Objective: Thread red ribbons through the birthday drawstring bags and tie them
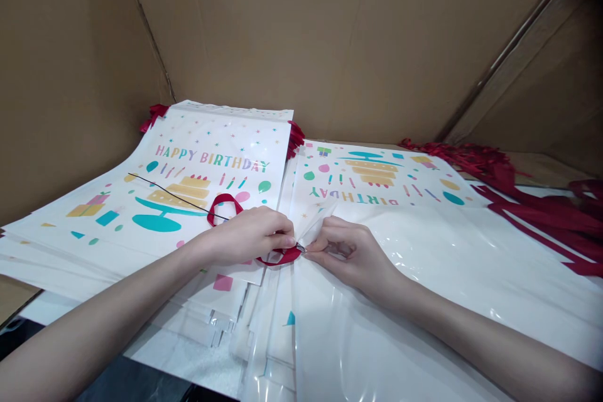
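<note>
My left hand [254, 233] is closed in a pinch on a red ribbon [225, 198], which loops up beside the knuckles and again below the fingers. A thin black cord or wire [164, 191] runs from this hand up to the left. My right hand [348, 248] pinches the edge of a glossy white printed sheet or bag [377, 326], whose edge is drawn up to a point. Between the fingertips, a small dark metal piece [300, 247] shows at the ribbon's end; its kind I cannot make out. Both hands nearly touch here.
On the left lies a stack of white "Happy Birthday" sheets or bags [219, 129] with red ribbon along its sides. More red ribbons [541, 220] lie bunched at the right. Brown cardboard walls [301, 44] stand behind and at both sides.
</note>
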A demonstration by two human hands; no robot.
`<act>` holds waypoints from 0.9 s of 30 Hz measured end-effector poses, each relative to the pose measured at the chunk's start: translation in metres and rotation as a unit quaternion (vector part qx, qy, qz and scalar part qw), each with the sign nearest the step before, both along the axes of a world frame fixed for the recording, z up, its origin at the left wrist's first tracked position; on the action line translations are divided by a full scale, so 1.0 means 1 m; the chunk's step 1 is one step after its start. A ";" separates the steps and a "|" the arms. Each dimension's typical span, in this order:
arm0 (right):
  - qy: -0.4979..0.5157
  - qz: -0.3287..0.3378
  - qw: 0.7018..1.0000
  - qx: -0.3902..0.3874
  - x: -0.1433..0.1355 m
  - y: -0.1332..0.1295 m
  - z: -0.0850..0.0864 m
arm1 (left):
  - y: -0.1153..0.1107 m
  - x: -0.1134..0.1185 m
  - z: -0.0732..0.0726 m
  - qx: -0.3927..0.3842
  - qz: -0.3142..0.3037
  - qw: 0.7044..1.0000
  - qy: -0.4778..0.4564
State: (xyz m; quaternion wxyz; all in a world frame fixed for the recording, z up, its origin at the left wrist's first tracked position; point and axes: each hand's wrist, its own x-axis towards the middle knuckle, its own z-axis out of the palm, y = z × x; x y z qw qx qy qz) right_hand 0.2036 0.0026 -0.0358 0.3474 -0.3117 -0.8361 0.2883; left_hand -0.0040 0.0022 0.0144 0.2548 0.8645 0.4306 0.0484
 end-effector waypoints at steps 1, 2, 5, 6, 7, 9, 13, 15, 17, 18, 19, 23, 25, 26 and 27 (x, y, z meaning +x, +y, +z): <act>0.003 -0.001 1.000 -0.004 0.000 0.000 0.000 | 0.000 0.000 0.000 -0.005 0.002 1.000 -0.002; 0.007 -0.004 1.000 -0.007 0.000 0.000 -0.001 | 0.000 0.000 0.000 -0.010 0.004 1.000 -0.003; 0.010 -0.019 1.000 -0.006 0.000 0.001 -0.001 | 0.001 0.000 0.001 -0.015 0.011 1.000 -0.005; 0.010 -0.024 1.000 -0.002 0.000 0.001 -0.001 | 0.002 0.000 0.000 -0.011 0.014 1.000 -0.005; 0.009 -0.027 1.000 0.004 0.000 0.001 -0.001 | 0.002 0.000 0.000 -0.005 0.017 1.000 -0.004; 0.006 -0.030 0.999 0.016 0.000 0.001 -0.001 | 0.003 0.000 -0.002 0.010 0.023 1.000 -0.001; -0.005 -0.029 0.999 0.023 0.000 0.001 -0.002 | 0.003 0.002 -0.005 0.049 0.026 0.998 0.008; -0.011 -0.029 0.999 0.026 0.000 0.000 -0.002 | 0.003 0.003 -0.006 0.071 0.023 0.997 0.003; -0.016 -0.033 0.999 0.039 0.000 0.000 -0.002 | 0.003 0.004 -0.007 0.085 0.029 0.996 -0.009; -0.020 -0.036 0.998 0.047 0.000 0.000 -0.002 | 0.003 0.004 -0.007 0.090 0.035 0.995 -0.013; -0.024 -0.039 0.997 0.055 0.000 0.000 -0.002 | 0.002 0.005 -0.008 0.096 0.040 0.994 -0.014; -0.034 -0.040 0.995 0.088 -0.001 -0.002 -0.002 | 0.001 0.007 -0.013 0.144 0.040 0.989 0.010; -0.040 -0.028 0.992 0.113 -0.001 -0.003 -0.002 | 0.001 0.008 -0.016 0.163 0.032 0.986 0.024; -0.047 -0.020 0.991 0.124 -0.002 -0.004 -0.001 | 0.001 0.008 -0.017 0.169 0.027 0.985 0.027; -0.057 -0.015 0.989 0.132 -0.002 -0.006 0.000 | 0.002 0.008 -0.018 0.173 0.020 0.984 0.029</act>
